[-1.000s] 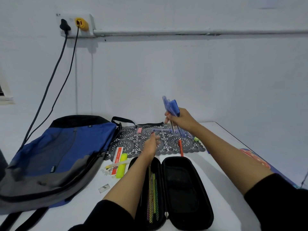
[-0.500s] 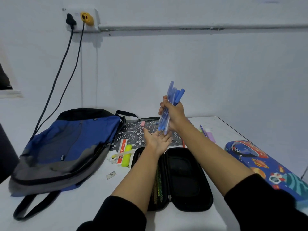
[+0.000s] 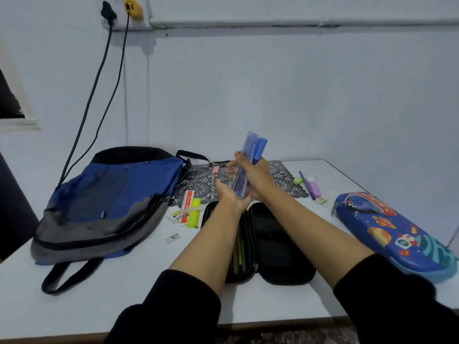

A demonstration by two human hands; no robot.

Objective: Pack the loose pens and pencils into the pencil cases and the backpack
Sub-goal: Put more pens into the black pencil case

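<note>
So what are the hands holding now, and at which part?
The right hand grips a bundle of blue pens around the middle, nearly upright. The open left hand only supports their lower ends on its palm.

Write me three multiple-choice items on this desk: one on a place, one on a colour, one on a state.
1. The space-print pencil case lies: A. right of the black pencil case; B. left of it; C. on top of it.
2. The pens gripped by the right hand are: A. red; B. blue; C. green.
3. The black pencil case is: A. zipped shut; B. open flat; C. standing on end.
Answers: 1 A, it lies to that case's right, apart from it. 2 B, caps and barrels show blue. 3 B, both halves lie spread, insides up.
</note>
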